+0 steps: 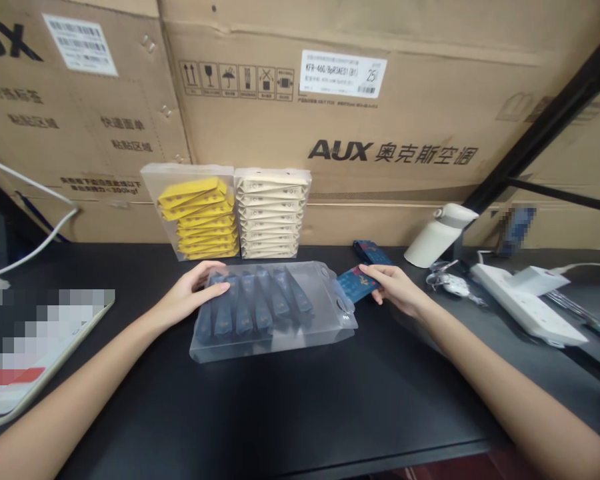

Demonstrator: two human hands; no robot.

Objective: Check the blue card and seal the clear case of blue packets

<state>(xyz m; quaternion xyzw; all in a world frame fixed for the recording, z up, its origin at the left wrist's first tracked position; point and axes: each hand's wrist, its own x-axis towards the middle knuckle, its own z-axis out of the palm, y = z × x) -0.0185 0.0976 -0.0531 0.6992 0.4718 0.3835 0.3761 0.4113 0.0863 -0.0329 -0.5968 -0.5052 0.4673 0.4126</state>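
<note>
A translucent plastic box [325, 320] lies on its side on the black table, its open end facing right. Several dark blue packets [247, 303] stand in a slanted row inside its left part. My left hand [200, 287] grips the box at its far left corner, thumb on top and the other fingers partly hidden behind. Between thumb and fingers, my right hand [393, 287] pinches a blue packet [356, 283] with a red and gold print, right at the box's open end. Behind that hand another blue packet [373, 253] lies on the table.
Two upright clear boxes stand at the back, one with yellow packets [207, 217], one with cream packets [271, 217]. To the right are a white bottle [440, 237], an earphone case [455, 285] and a power strip [530, 307]. A tablet-like object [45, 353] lies left; large cartons [260, 127] form the back.
</note>
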